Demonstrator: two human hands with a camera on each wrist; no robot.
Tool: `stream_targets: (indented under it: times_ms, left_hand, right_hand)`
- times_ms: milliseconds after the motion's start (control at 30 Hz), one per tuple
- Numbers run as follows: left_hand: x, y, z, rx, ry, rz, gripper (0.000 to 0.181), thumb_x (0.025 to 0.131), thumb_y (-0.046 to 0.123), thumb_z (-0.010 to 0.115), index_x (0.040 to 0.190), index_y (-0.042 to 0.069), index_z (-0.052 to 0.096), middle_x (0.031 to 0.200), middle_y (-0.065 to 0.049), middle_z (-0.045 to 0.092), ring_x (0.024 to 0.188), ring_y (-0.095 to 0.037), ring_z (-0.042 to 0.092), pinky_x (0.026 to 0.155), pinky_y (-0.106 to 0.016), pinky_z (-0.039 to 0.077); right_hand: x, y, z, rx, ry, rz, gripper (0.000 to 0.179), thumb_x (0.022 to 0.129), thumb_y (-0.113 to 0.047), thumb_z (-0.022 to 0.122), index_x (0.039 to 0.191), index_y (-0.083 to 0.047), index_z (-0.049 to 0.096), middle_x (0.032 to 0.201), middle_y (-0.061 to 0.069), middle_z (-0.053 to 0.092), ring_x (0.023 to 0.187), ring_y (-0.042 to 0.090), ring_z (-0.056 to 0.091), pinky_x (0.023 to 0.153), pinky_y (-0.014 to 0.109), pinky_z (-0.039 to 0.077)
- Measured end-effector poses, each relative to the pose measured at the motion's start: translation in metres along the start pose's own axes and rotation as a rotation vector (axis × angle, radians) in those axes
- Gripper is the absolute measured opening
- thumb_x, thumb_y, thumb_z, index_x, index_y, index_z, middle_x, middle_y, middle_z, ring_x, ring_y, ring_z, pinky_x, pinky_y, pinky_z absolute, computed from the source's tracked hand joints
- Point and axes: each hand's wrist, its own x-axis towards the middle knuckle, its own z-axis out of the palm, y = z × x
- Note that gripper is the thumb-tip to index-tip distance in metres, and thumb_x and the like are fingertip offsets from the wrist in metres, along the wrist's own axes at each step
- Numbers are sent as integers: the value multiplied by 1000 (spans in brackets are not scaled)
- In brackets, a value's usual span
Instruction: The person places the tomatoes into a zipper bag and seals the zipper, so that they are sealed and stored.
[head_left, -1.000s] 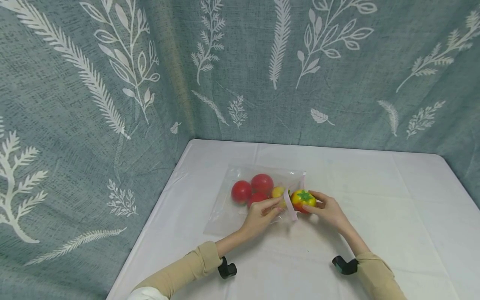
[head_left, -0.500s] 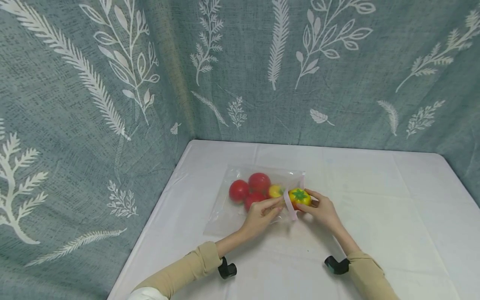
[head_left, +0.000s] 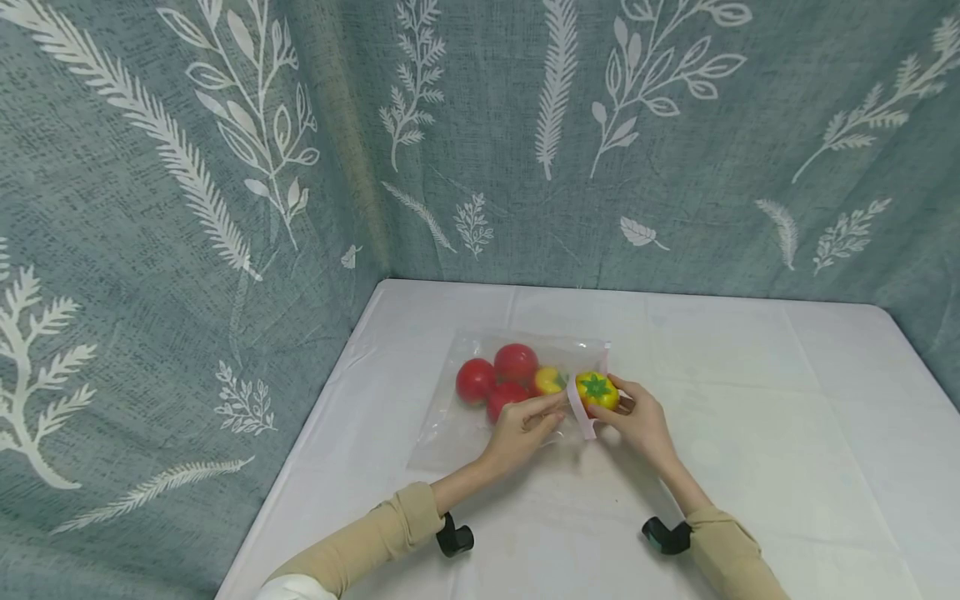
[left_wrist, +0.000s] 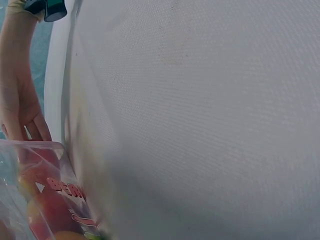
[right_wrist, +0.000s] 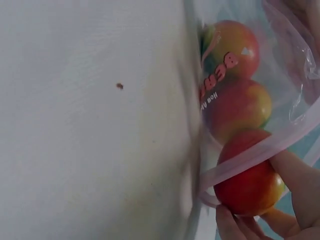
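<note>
A clear zip bag (head_left: 442,437) with a pink-edged mouth lies flat, its mouth facing right. My left hand (head_left: 517,435) pinches the bag's upper layer by the mouth. With thumb and fingers, my right hand (head_left: 643,423) grips a yellow-and-red tomato (head_left: 597,390) with a green leafy top. In the right wrist view this tomato (right_wrist: 250,185) is partly inside the mouth, the pink strip across it. Deeper in the bag are red tomatoes (head_left: 476,381) and a yellowish one (head_left: 549,381). The left wrist view shows the bag (left_wrist: 35,175) at its lower left corner, with the right hand (left_wrist: 20,95) beyond.
A white cloth covers the table (head_left: 750,433). Blue-green curtains (head_left: 480,150) with white leaf prints hang behind and along the left side. Black wrist cameras (head_left: 454,537) sit at both cuffs. A tiny dark speck (right_wrist: 119,86) lies on the cloth.
My right hand has moved left, pushing the yellow-and-red tomato into the bag's mouth. The tomatoes inside have shifted slightly left. My left hand has stayed in place.
</note>
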Motion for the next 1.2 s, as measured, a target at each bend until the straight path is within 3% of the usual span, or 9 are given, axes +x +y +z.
stream_targets:
  times_ms: [167,333,567,633,867,1200]
  left_hand:
    - [-1,1,0,21,-1,23,33,87,-6,60,119,-14,58,118,-27,62,102,-38,65,81,-20,56]
    - [-1,-3,0,66,1,55,31,87,-5,60,117,-13,59,116,-26,63,99,-36,67,80,-20,57]
    - [-1,-36,6,70,23,36,32,89,1,62,120,-5,62,116,-19,66,102,-31,67,82,-22,57]
    - [-1,-39,6,76,27,40,32,89,4,63,120,-2,63,117,-16,67,104,-27,67,82,-21,57]
    - [-1,-39,4,103,31,61,32,90,9,63,121,1,64,118,-14,66,105,-22,66,83,-22,56]
    - [0,-36,4,72,25,31,32,89,4,63,120,-3,63,119,-16,66,107,-28,66,83,-20,56]
  right_hand:
    - [2,0,1,4,-19,-34,65,83,-17,73,138,2,44,139,25,47,119,41,56,96,43,51]
    - [8,0,2,12,-91,-50,62,84,-16,72,137,5,45,139,29,46,117,42,57,94,44,53]
    - [16,0,5,22,-174,-23,59,87,-15,68,138,4,44,141,29,44,121,43,53,98,45,50]
    - [18,0,6,20,-186,-14,59,88,-16,67,139,3,43,141,29,43,122,43,52,98,46,50]
    - [23,-2,12,26,-195,25,59,88,-15,66,139,2,43,141,29,43,124,45,50,99,47,49]
    - [27,-4,15,-25,-185,12,59,88,-17,67,138,3,44,140,27,46,124,43,50,102,48,46]
